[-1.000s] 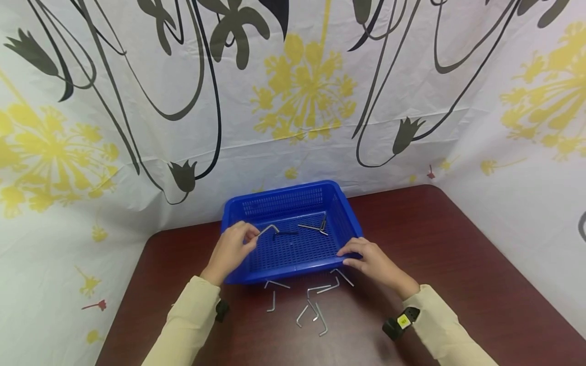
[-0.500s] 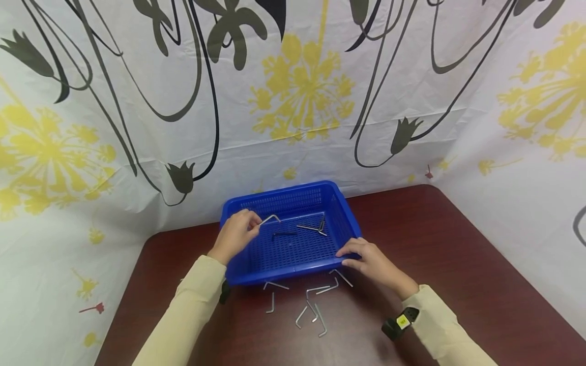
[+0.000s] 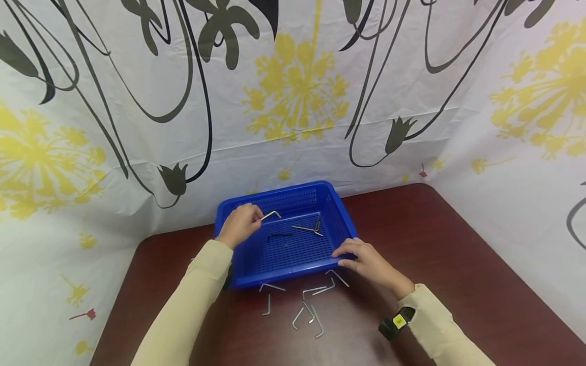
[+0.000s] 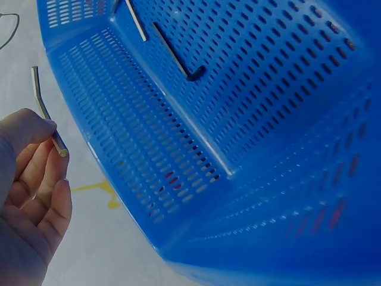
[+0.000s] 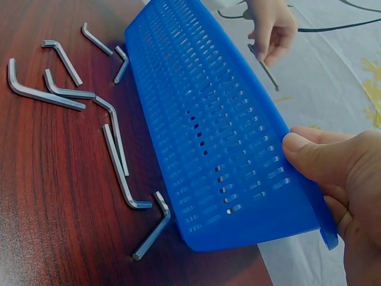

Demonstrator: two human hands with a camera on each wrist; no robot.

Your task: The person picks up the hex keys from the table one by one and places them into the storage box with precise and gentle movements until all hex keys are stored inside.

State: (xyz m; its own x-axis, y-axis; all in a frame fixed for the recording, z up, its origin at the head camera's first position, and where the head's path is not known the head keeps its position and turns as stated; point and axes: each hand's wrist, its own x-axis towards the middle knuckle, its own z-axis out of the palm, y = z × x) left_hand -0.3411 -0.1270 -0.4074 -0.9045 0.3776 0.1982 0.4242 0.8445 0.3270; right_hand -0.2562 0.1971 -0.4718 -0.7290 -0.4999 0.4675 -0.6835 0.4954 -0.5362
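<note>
My left hand (image 3: pixel 241 223) pinches a silver L-shaped hex key (image 3: pixel 270 215) between thumb and fingers, above the left part of a blue plastic basket (image 3: pixel 286 273). In the left wrist view the key (image 4: pixel 37 89) sticks out on both sides of the thumb. My right hand (image 3: pixel 368 262) grips the basket's front right corner, with the thumb (image 5: pixel 303 145) on one side of the rim and fingers on the other. On the basket floor lie a black hex key (image 3: pixel 280 234) and, farther right, a few crossed metal hex keys (image 3: pixel 305 228).
Several silver hex keys lie loose on the dark red table (image 3: pixel 412 229) in front of the basket, among them a long one (image 3: pixel 317 323) and one near the corner (image 3: pixel 339 278). A patterned white cloth (image 3: pixel 274 162) hangs behind the table.
My left hand has moved up and farther over the basket, carrying the hex key away from the black one. The right hand keeps its hold on the rim. The head view has shifted slightly right.
</note>
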